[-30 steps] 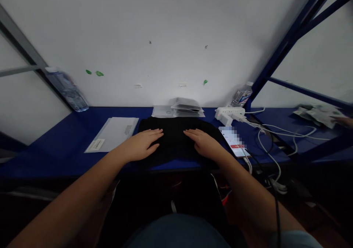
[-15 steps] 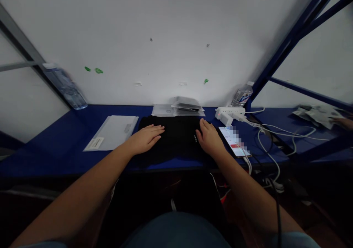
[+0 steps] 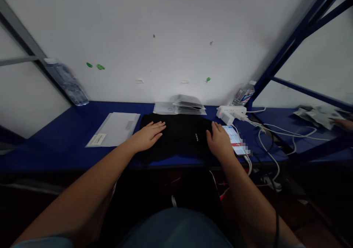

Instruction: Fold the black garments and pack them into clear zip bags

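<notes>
A folded black garment (image 3: 180, 134) lies flat on the blue table, with small white lettering toward its right side. Its exact kind does not show. My left hand (image 3: 149, 135) rests palm down on the garment's left part, fingers stretched out. Over its right edge lies my right hand (image 3: 220, 139), open and flat, beside a lit phone (image 3: 235, 139) that it partly covers. Left of the garment is a clear plastic bag (image 3: 117, 128) with a pale label. More clear bags (image 3: 189, 103) lie behind the garment against the wall.
A white power strip (image 3: 231, 112) with plugs and tangled white cables (image 3: 275, 128) sits at the right. Bottles stand at the back left (image 3: 67, 82) and back right (image 3: 244, 93). Beyond the blue frame (image 3: 281, 60), another person's hand (image 3: 342, 123) touches grey packets (image 3: 317, 114).
My right hand has slid right, off the white lettering to the garment's right edge and partly over the phone. My left hand stays on the garment. The view has shifted slightly.
</notes>
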`<state>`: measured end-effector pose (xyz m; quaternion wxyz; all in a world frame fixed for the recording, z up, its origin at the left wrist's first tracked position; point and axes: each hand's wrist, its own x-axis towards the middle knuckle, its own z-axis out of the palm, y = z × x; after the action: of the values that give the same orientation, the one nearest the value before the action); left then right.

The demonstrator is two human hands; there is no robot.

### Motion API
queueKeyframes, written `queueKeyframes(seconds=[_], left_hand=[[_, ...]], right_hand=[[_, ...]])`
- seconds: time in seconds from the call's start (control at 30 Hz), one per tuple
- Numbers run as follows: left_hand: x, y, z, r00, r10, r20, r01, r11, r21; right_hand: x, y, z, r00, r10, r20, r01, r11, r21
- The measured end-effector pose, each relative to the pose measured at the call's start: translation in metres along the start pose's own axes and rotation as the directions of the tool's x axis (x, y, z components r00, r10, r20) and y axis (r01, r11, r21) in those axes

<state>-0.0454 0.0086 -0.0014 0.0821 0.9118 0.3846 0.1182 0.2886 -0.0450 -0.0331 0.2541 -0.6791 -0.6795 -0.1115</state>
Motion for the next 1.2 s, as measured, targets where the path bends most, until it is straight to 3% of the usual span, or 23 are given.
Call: queueKeyframes(seconds=[0.13, 0.27, 0.37, 0.5, 0.6, 0.67, 0.8, 0.9, 1.07, 1.13, 1.2], left_hand=[[0.000, -0.003, 0.000, 0.995, -0.081, -0.052, 0.081, 0.997, 0.002], [0.001, -0.005, 0.006, 0.995, -0.095, -0.003, 0.095, 0.994, 0.054], [0.001, -0.002, 0.009, 0.995, -0.102, 0.024, 0.099, 0.990, 0.099], [0.002, 0.000, 0.008, 0.993, -0.113, 0.043, 0.107, 0.988, 0.111], [0.001, 0.000, 0.007, 0.995, -0.100, 0.024, 0.097, 0.991, 0.096], [0.001, -0.001, 0.007, 0.995, -0.095, 0.011, 0.094, 0.992, 0.080], [0.002, -0.001, 0.007, 0.993, -0.111, 0.025, 0.109, 0.992, 0.057], [0.002, -0.002, 0.007, 0.994, -0.109, 0.025, 0.108, 0.993, 0.053], [0.002, -0.002, 0.007, 0.993, -0.112, 0.023, 0.110, 0.992, 0.062], [0.003, -0.002, 0.006, 0.994, -0.106, 0.023, 0.105, 0.992, 0.065], [0.002, -0.003, 0.007, 0.995, -0.101, 0.016, 0.099, 0.992, 0.072]], right_hand=[[-0.018, 0.009, -0.005, 0.998, 0.065, 0.015, -0.064, 0.997, -0.050], [-0.015, 0.006, -0.011, 0.997, 0.062, 0.052, -0.060, 0.998, -0.036], [-0.005, 0.003, -0.014, 0.999, 0.039, 0.033, -0.041, 0.997, 0.062], [0.003, 0.004, -0.014, 0.996, 0.034, -0.087, -0.009, 0.960, 0.279], [0.004, 0.004, -0.012, 0.978, 0.123, -0.170, -0.053, 0.929, 0.367], [0.002, 0.004, -0.010, 0.951, 0.247, -0.186, -0.157, 0.904, 0.397], [-0.001, 0.008, -0.010, 0.906, 0.422, -0.046, -0.356, 0.814, 0.459], [-0.001, 0.013, -0.015, 0.897, 0.439, 0.043, -0.381, 0.722, 0.577], [-0.004, 0.014, -0.015, 0.811, 0.565, 0.151, -0.470, 0.476, 0.744], [-0.007, 0.011, -0.011, 0.830, 0.520, 0.204, -0.439, 0.382, 0.813], [-0.009, 0.005, -0.007, 0.863, 0.469, 0.190, -0.382, 0.358, 0.852]])
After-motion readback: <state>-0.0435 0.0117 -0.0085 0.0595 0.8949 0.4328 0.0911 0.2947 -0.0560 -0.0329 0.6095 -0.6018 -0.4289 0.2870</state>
